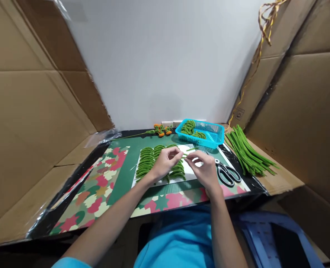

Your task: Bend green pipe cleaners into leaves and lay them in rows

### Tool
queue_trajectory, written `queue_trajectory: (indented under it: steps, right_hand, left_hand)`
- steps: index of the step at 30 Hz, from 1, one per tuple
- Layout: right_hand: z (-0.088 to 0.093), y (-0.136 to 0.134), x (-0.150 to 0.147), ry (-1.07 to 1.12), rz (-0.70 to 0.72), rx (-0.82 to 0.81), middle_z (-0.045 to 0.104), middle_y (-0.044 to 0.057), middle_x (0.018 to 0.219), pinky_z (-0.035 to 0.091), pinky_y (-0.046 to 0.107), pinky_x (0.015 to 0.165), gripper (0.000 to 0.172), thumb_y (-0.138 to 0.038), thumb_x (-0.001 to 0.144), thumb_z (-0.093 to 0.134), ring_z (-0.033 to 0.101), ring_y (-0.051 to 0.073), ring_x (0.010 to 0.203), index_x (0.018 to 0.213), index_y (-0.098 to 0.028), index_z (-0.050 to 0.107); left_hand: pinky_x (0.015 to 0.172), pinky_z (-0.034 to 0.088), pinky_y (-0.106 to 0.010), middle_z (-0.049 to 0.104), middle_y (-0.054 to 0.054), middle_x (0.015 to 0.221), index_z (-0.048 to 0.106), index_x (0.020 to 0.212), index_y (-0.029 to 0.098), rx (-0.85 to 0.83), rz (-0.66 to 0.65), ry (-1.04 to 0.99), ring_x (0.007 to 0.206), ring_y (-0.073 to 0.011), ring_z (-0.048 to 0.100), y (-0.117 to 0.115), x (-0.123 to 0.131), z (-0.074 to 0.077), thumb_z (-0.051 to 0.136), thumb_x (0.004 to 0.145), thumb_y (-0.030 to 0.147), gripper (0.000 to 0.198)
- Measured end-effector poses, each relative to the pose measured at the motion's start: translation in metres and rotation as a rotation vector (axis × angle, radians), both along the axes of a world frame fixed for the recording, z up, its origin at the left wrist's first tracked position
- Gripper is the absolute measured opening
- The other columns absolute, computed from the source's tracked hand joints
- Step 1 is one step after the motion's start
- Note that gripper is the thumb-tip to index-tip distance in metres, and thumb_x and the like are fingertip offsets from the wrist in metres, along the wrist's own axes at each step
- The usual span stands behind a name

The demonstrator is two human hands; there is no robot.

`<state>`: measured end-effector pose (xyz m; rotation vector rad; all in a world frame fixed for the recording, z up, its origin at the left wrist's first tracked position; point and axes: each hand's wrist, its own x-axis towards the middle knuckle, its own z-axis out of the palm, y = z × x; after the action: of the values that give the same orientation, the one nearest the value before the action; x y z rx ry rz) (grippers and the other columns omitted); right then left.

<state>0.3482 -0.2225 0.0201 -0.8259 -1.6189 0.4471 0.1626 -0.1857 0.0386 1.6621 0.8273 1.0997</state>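
Blue shirt (pixel 178 238), before the near edge of the table (pixel 43 225). Left hand (pixel 167 160), right hand (pixel 204 166): each grip pinched one green strip (pixel 185 155) above the white sheet (pixel 192 175). Scissors (pixel 228 174) lay nearer the right edge.

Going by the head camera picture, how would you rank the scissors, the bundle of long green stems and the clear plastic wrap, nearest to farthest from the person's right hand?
From the right hand:
1. Scissors: just to its right.
2. Bundle of long green stems: farther right.
3. Clear plastic wrap: far left, back edge.
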Motion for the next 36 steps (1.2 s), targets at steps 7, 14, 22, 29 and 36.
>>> queue_trajectory:
  steps: [7,14,22,29,36]
  right_hand:
    - [-0.003,0.005,0.0,0.043,0.013,-0.025,0.077,0.003,0.086,0.06,0.028,0.07,0.008,-0.024,0.096,0.071,0.072,0.018,0.075,0.089,-0.021,0.073]
    - [0.0,-0.001,0.003,-0.032,-0.022,-0.071,0.077,0.004,0.082,0.061,0.031,0.076,0.012,-0.025,0.094,0.066,0.073,0.02,0.075,0.084,-0.022,0.071]
    - [0.0,0.004,-0.007,-0.047,-0.014,-0.006,0.077,0.004,0.082,0.058,0.029,0.073,0.01,-0.02,0.095,0.066,0.073,0.019,0.072,0.087,-0.022,0.071]
    - [-0.012,-0.007,-0.005,0.061,-0.021,-0.005,0.078,0.004,0.087,0.059,0.03,0.074,0.008,-0.021,0.096,0.066,0.073,0.02,0.077,0.091,-0.022,0.072]
    - [-0.012,-0.01,-0.006,0.071,-0.011,0.052,0.078,0.003,0.079,0.059,0.03,0.068,0.013,-0.018,0.095,0.064,0.074,0.02,0.07,0.086,-0.023,0.073]
  left_hand:
    - [0.046,0.028,-0.021,0.048,0.006,0.058,0.06,0.081,0.017,-0.014,-0.013,0.029,0.048,-0.0076,0.039,0.0,0.002,0.004,0.074,0.091,0.049,0.036]
    - [0.044,0.028,-0.02,0.048,0.006,0.056,0.057,0.08,0.018,-0.048,-0.018,0.006,0.045,-0.0067,0.038,-0.002,0.008,0.002,0.073,0.09,0.057,0.044]
    - [0.045,0.028,-0.02,0.048,0.006,0.055,0.055,0.08,0.018,0.023,0.055,-0.005,0.046,-0.0067,0.037,-0.001,0.005,-0.005,0.067,0.093,0.063,0.049]
    - [0.045,0.027,-0.02,0.047,0.007,0.056,0.055,0.081,0.017,0.001,-0.029,0.025,0.047,-0.007,0.036,-0.007,0.006,-0.001,0.071,0.091,0.06,0.047]
    - [0.045,0.025,-0.02,0.045,0.007,0.056,0.053,0.081,0.018,-0.005,-0.054,0.012,0.048,-0.0069,0.033,-0.011,0.003,0.001,0.069,0.093,0.058,0.045]
